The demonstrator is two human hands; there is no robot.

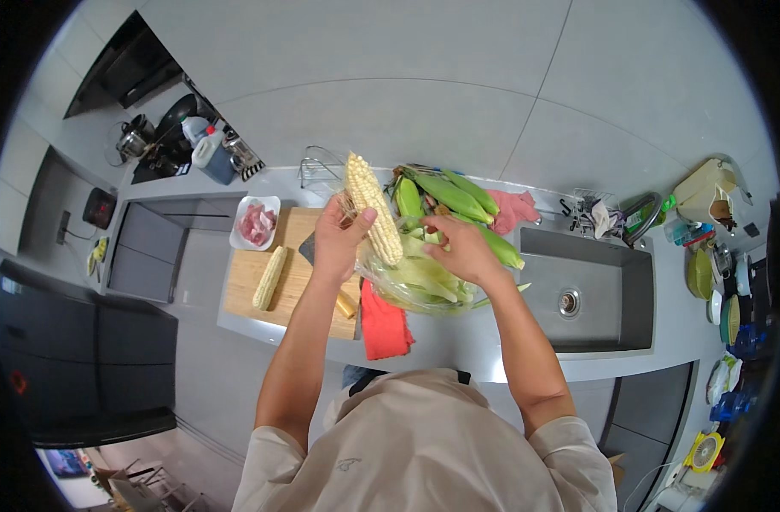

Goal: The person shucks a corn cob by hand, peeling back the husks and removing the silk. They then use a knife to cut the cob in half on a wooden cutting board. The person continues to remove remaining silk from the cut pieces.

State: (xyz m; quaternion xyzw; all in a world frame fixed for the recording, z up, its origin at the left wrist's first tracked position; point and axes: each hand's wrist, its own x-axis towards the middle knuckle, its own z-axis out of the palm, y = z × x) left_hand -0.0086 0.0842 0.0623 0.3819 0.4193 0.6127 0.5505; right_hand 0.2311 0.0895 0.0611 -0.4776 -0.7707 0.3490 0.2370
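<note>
My left hand [338, 240] grips a husked ear of pale yellow corn [372, 208], tilted with its narrow tip up; some silk hangs by the fingers. My right hand [466, 246] is over a clear plastic bag [422, 304] of loose green husks [438, 272], its thumb and fingers apart. Whether it touches the husks I cannot tell. Behind the bag lie several unhusked green ears of corn [457, 195]. Another bare cob [270, 279] rests on the wooden cutting board [306, 281] to the left. The knife blade [307, 248] on the board is partly hidden by my left hand.
A white tray of raw meat [255, 224] overlaps the board's far left corner. The red cloth [385, 323] lies by the counter's front edge, and a pink cloth [512, 210] behind the corn. To the right is a sink [582, 275] with a dark faucet [645, 214]. A wire rack [317, 168] stands near the wall.
</note>
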